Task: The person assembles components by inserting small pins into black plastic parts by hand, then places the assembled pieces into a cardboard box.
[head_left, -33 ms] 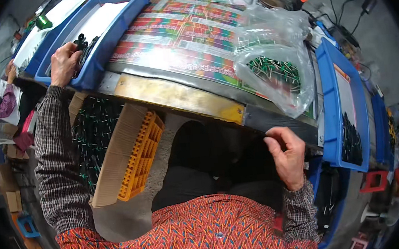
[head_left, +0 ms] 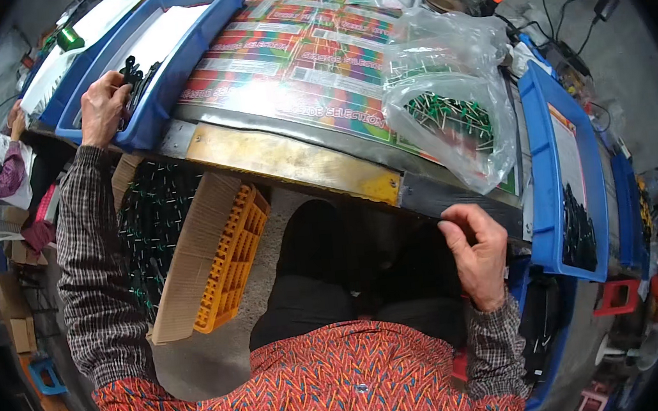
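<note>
My left hand reaches into the near end of a long blue tray at the upper left. Its fingers are closed on a black plastic piece, one of several slim black pieces there. White paper lines the tray. Above my lap, by the table's front edge, my right hand has its thumb and forefinger curled together in a pinch. Whatever is between those fingertips, if anything, is too small to make out.
A clear plastic bag of green-and-silver pins lies on the printed table sheet. Another blue tray with black pieces stands at the right. Below the table are a carton of black parts and an orange plastic rack. A co-worker sits far left.
Almost nothing differs. My right hand has shifted very slightly to the right, and my left hand stays at the tray.
</note>
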`<state>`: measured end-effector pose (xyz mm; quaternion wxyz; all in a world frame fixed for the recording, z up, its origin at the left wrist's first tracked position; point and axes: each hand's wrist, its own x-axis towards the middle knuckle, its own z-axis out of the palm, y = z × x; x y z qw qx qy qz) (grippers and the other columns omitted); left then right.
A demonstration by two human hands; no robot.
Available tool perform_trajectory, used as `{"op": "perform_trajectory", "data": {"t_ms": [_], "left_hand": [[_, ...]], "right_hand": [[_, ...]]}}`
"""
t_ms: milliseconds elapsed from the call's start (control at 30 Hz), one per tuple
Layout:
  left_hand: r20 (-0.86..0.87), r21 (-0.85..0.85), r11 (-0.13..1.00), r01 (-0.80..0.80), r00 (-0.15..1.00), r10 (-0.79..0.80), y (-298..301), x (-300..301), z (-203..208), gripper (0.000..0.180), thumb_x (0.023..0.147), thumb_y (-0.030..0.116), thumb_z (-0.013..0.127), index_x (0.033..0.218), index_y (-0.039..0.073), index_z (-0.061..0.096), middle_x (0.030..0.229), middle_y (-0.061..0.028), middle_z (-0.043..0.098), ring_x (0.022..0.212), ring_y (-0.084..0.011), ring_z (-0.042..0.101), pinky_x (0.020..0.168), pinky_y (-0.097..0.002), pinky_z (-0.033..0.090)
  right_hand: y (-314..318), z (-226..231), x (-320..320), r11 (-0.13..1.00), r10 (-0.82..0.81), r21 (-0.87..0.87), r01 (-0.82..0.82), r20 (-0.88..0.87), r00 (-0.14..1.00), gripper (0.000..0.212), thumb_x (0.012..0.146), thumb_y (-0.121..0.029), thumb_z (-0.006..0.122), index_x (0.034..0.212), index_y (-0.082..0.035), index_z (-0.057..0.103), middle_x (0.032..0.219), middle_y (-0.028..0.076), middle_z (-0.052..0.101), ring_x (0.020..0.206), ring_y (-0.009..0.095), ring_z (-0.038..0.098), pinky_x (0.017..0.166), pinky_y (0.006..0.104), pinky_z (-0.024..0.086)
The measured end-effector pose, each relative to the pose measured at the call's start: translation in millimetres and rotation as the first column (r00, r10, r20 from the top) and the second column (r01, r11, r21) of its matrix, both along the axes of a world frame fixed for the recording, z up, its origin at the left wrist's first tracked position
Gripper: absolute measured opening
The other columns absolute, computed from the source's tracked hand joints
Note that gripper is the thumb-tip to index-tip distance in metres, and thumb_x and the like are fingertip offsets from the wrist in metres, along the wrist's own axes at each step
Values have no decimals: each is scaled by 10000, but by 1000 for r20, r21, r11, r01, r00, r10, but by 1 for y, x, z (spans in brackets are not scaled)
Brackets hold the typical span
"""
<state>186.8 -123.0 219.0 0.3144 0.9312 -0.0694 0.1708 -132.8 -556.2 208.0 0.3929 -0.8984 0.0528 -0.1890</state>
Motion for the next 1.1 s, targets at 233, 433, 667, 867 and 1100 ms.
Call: {"op": "perform_trajectory", "data": {"t_ms": [233,433,667,867,1100], "left_hand": [[176,-213,975,70,984,-33,-12,-16,-2,201,924,146,608,1074,12,609,808,-42,668,601,-65,623,516,-212,478],[296,-394,870,294,937,-183,-54,-64,22,243,954,169,594,1125,-3,599,947,-51,667,714,-61,604,646,-192,499],[178,-527,712,465,879,-442,-97,-112,13,186,960,135,576,1071,-14,581,930,-67,654,670,-80,587,607,-205,480],[63,-617,646,448,847,-527,-131,-144,1,94,952,51,550,1009,-23,562,895,-72,634,639,-75,581,574,-196,495],[-17,-752,530,392,792,-610,-147,-156,-22,95,955,40,538,1030,-13,561,828,-52,639,579,-65,590,540,-181,474]], "right_hand": [[-30,20,48,958,-31,-280,65,124,992,84,824,-41,645,882,12,616,780,124,599,668,236,601,609,332,467],[-56,5,101,885,-55,-454,105,124,991,102,819,-112,649,866,-21,642,838,133,614,746,321,615,663,410,477],[-57,-2,132,792,-111,-608,59,-48,993,171,796,-187,684,838,-27,642,844,140,604,786,344,621,704,438,484],[-65,-12,142,744,-168,-661,97,-45,985,203,791,-193,674,804,3,626,831,190,628,795,373,636,709,453,499],[-68,-4,128,759,-193,-641,114,-53,980,158,796,-164,640,794,-9,613,816,175,620,781,374,623,689,460,486]]}}
